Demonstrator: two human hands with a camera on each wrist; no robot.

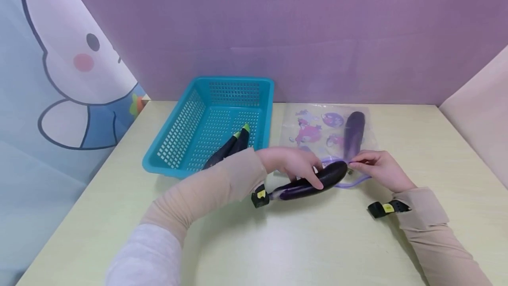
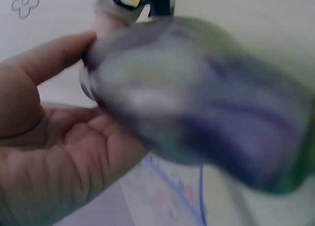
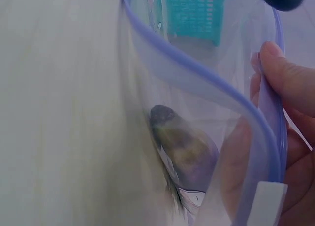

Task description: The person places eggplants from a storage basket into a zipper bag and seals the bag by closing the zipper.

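My left hand (image 1: 299, 164) grips a dark purple eggplant (image 1: 305, 189) between thumb and fingers, its rounded end close to the bag's mouth. In the left wrist view that eggplant (image 2: 197, 103) is large and blurred. With thumb and fingers my right hand (image 1: 382, 169) pinches the purple zip edge of a clear printed zip bag (image 1: 307, 133). The bag lies on the table, its mouth parted toward me. Inside, on the right side, lies another eggplant (image 1: 354, 133). The right wrist view shows the zip edge (image 3: 197, 73) and a white slider (image 3: 267, 201) beside the right hand (image 3: 295, 93).
A turquoise plastic basket (image 1: 158, 167) stands left of the bag, with two eggplants (image 1: 238, 142) in it, partly hidden by the left forearm. A purple backdrop (image 1: 278, 34) rises behind the pale table (image 1: 309, 242).
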